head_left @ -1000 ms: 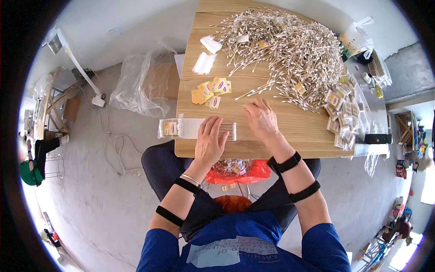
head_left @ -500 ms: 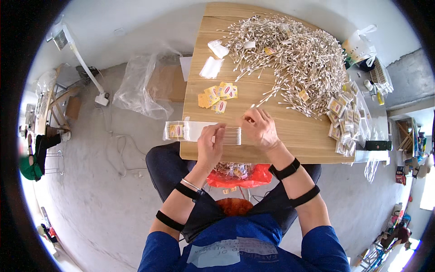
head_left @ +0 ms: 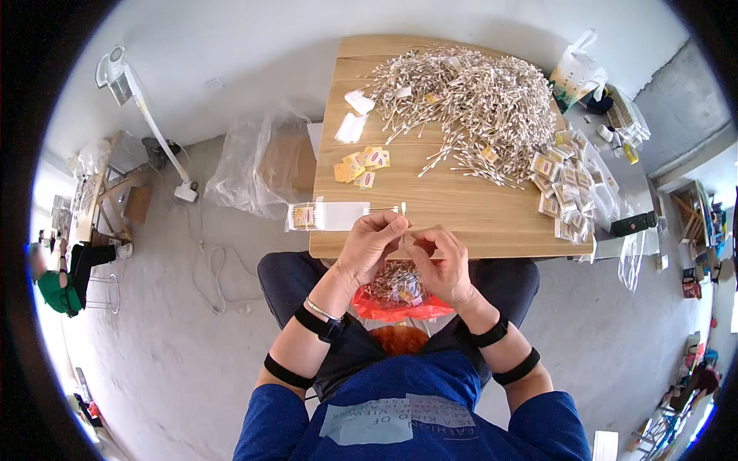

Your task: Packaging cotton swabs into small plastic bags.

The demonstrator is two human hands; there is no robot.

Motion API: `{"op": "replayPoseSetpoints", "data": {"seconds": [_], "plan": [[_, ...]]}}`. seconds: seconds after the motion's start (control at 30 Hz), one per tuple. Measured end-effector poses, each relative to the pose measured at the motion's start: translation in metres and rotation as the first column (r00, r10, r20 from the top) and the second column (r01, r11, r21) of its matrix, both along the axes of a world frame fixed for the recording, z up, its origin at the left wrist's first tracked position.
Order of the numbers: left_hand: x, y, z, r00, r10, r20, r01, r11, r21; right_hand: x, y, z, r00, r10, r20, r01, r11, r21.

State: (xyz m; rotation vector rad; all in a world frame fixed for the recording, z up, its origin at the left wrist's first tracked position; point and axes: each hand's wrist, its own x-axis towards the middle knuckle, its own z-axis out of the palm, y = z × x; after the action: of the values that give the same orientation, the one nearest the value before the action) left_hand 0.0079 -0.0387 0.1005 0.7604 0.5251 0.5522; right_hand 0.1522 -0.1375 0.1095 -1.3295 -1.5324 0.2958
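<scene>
Above the table's front edge, my left hand (head_left: 370, 247) pinches a single cotton swab (head_left: 403, 208) between thumb and forefinger, its white tip pointing away from me. Close beside it, the curled fingers of my right hand (head_left: 441, 265) are at the swab's lower end. Just beyond my left hand lies a row of swabs (head_left: 382, 209), mostly hidden by that hand. A white strip (head_left: 344, 216) runs left from there to a clear packet of swabs (head_left: 304, 217) with a yellow card. Farther back are loose yellow cards (head_left: 363, 166) and a large heap of cotton swabs (head_left: 492, 104).
Filled packets (head_left: 567, 188) pile up at the table's right side. White slips (head_left: 351, 128) lie at the far left of the wooden table (head_left: 430, 209). Below the front edge, a red bag (head_left: 403, 307) holds more swabs. A person in green (head_left: 61, 290) sits far left.
Both hands have come nearer to me and together, away from the swab row. A cotton swab now shows upright between them. The view has tilted slightly.
</scene>
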Motion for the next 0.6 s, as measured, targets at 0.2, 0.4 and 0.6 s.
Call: {"op": "replayPoseSetpoints", "data": {"seconds": [0.2,0.4,0.6], "plan": [[0.016,-0.035,0.019,0.993,0.113,0.017,-0.113,0.993,0.020,-0.005,-0.017,0.010,0.897,-0.082,-0.434,-0.024,0.972,-0.234],[0.022,-0.047,0.037,0.988,0.157,0.003,-0.157,0.983,0.090,-0.006,-0.027,0.021,0.945,-0.180,-0.273,0.124,0.970,-0.209],[0.021,-0.048,0.038,0.975,0.223,-0.009,-0.211,0.935,0.287,-0.009,-0.030,0.025,0.977,-0.161,-0.141,0.145,0.983,-0.115]]}}
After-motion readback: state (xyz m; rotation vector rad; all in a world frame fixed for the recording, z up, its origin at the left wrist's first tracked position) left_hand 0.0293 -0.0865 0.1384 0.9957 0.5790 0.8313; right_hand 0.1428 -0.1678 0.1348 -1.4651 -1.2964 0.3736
